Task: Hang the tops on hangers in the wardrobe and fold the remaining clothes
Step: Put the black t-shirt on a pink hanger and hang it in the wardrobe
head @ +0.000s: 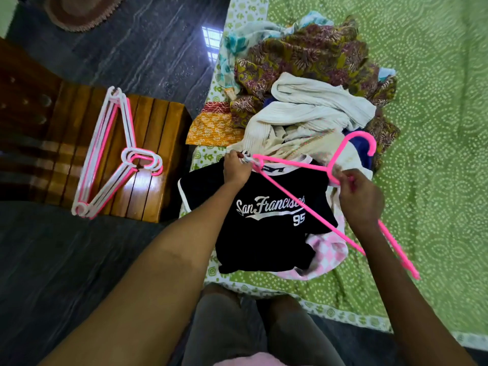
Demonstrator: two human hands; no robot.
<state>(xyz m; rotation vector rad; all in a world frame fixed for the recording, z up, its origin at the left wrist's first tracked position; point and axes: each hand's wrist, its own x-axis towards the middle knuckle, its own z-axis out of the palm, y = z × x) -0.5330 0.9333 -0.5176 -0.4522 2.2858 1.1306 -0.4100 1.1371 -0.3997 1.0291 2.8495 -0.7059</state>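
A black top [266, 233] with white "San Francisco 95" lettering lies spread on the bed's near edge. My left hand [236, 169] pinches its white collar at the neck opening. A pink plastic hanger [290, 192] lies across the top, one end at the collar, its hook pointing away over the pile. My right hand [359, 196] grips the hanger just below the hook. Behind the top sits a heap of clothes [311, 83]: a cream ribbed garment, a brown floral cloth, a blue-flowered cloth.
A stack of pink and white hangers [111, 157] lies on a wooden chair [155, 143] to the left. The bed has a green dotted sheet [435, 114]. A pink checked cloth [330, 254] lies under the black top. Dark floor lies left of the bed.
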